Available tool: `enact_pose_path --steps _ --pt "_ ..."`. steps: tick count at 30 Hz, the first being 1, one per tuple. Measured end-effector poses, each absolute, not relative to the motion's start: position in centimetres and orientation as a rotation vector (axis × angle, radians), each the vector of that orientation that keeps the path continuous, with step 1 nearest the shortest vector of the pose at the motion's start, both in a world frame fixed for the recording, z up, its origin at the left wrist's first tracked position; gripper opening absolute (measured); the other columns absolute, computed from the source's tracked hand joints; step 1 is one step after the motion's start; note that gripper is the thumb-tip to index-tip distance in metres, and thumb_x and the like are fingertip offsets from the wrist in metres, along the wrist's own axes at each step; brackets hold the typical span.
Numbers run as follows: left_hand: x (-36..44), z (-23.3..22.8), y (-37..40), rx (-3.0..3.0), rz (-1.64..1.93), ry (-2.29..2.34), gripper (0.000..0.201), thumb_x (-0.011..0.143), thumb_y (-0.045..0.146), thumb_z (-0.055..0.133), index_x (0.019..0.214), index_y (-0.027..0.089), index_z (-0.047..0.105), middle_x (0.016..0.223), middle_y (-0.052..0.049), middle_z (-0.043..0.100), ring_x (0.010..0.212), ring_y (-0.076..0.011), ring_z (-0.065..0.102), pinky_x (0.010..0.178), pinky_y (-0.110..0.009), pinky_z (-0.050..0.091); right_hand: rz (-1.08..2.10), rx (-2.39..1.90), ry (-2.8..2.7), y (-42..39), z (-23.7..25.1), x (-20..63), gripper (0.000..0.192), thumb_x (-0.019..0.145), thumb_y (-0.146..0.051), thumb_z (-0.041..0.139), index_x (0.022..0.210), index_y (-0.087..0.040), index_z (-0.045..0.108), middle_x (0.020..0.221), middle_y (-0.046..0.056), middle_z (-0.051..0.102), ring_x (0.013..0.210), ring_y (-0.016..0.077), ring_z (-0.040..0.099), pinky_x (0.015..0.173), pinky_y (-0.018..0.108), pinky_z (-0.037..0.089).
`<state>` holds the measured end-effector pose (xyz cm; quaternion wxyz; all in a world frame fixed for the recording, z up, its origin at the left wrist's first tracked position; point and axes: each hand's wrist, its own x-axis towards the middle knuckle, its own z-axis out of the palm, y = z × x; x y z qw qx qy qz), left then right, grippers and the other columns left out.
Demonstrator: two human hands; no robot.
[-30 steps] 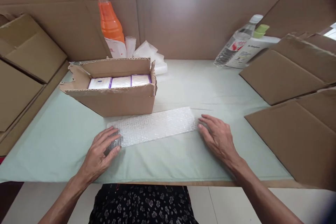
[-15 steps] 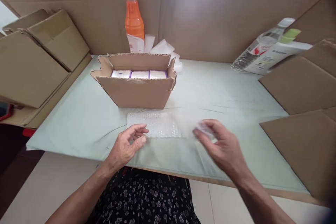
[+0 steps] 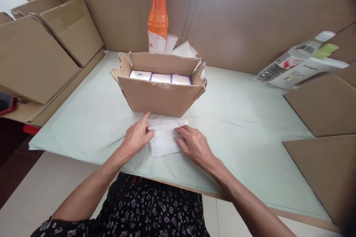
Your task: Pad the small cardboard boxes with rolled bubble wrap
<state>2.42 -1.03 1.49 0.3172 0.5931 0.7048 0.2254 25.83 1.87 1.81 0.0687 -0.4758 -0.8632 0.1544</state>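
Inside, the cardboard box (image 3: 160,96) holds seemingly three white packs (image 3: 160,77); both hands' grips press flat on bubble wrap (image 3: 164,137).

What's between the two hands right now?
Head view: the folded bubble wrap lies between left hand and right hand, both pressing its edges.

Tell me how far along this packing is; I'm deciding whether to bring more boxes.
Done: three white, purple-edged packs sit in the open carton. In hand: the left hand and right hand press a folded bubble wrap piece flat on the table before the carton. Left: the wrap is not yet in the carton, whose flaps are open.
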Motion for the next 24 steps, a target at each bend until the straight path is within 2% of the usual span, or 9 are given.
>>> enact_pose_path --steps 3,8,13,19,22,24 --pt "2.4 1.4 -1.0 1.624 0.612 1.906 0.062 0.086 0.025 0.051 0.147 0.014 0.046 0.084 -0.001 0.068 0.071 -0.0189 0.060 0.072 -0.033 0.045 0.364 -1.443 -2.633 1.8 1.1 25.4 0.024 0.095 -0.022 0.059 0.116 -0.017 0.070 0.113 0.010 0.073 0.091 0.0237 0.069 0.079 0.035 0.050" --pt "1.7 2.8 -0.2 1.687 0.704 1.838 0.058 0.086 0.026 0.050 0.143 0.015 0.052 0.079 0.000 0.067 0.069 -0.0168 0.060 0.069 -0.030 0.047 0.226 -1.280 -2.562 1.4 1.7 25.6 0.028 0.097 -0.023 0.056 0.122 -0.017 0.068 0.117 0.011 0.072 0.091 0.0228 0.069 0.078 0.035 0.050" --pt "0.7 3.4 1.4 1.782 0.442 1.955 0.047 0.086 0.024 0.051 0.131 0.018 0.064 0.077 0.000 0.071 0.071 -0.0190 0.064 0.069 -0.031 0.047 0.166 -1.320 -2.596 2.2 1.0 25.5 0.027 0.094 -0.021 0.060 0.119 -0.016 0.069 0.116 0.011 0.072 0.091 0.0249 0.069 0.076 0.037 0.049" --pt "0.9 1.8 1.9 1.886 0.215 2.127 0.041 0.088 0.018 0.050 0.123 0.024 0.069 0.100 -0.005 0.077 0.092 -0.0271 0.072 0.073 -0.035 0.050 0.130 -1.306 -2.587 2.4 -1.0 25.0 0.024 0.097 -0.024 0.057 0.116 -0.017 0.069 0.116 0.012 0.071 0.091 0.0235 0.066 0.079 0.036 0.048" --pt "1.3 1.6 1.2 1.961 0.295 2.160 0.039 0.090 0.018 0.050 0.124 0.020 0.069 0.114 -0.010 0.074 0.100 -0.0290 0.070 0.079 -0.037 0.053 0.140 -1.255 -2.582 2.4 -0.9 25.4 0.024 0.099 -0.025 0.055 0.116 -0.017 0.069 0.115 0.012 0.071 0.090 0.0226 0.066 0.077 0.035 0.047" --pt "1.5 1.5 0.5 2.087 0.414 2.139 0.036 0.094 0.024 0.050 0.124 0.018 0.069 0.114 -0.012 0.071 0.100 -0.0287 0.069 0.083 -0.038 0.053 0.138 -1.215 -2.573 2.4 -0.6 25.5 0.026 0.100 -0.025 0.052 0.119 -0.017 0.068 0.117 0.012 0.071 0.094 0.0229 0.066 0.078 0.035 0.046"
